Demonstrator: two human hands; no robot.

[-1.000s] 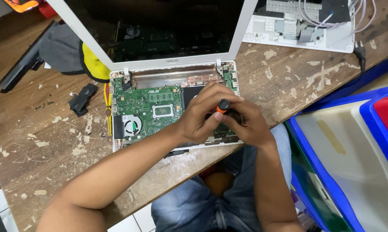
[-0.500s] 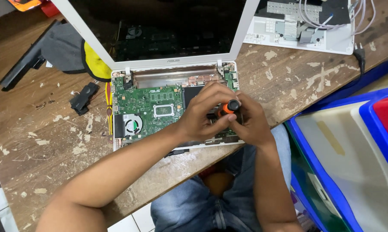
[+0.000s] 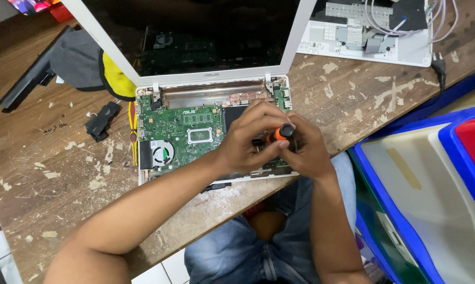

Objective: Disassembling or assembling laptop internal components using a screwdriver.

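Observation:
An opened white laptop lies on the wooden table (image 3: pixel 63 173), its green circuit board (image 3: pixel 177 131) and small round fan (image 3: pixel 161 153) exposed and its dark screen (image 3: pixel 195 31) tilted back. Both my hands work over the right half of the board. My right hand (image 3: pixel 308 150) grips an orange and black screwdriver (image 3: pixel 279 133) that stands nearly upright. My left hand (image 3: pixel 248 137) closes around the lower part of the same tool, steadying it. The tip is hidden under my fingers.
A small black part (image 3: pixel 101 121) lies left of the laptop, near a grey and yellow cloth (image 3: pixel 90 63). Another white device with cables (image 3: pixel 374 31) rests at the back right. Blue and white plastic bins (image 3: pixel 432 184) stand right of the table edge.
The screwdriver's handle has shifted slightly right and toward me between my fingers. My hands stay in the same place over the board.

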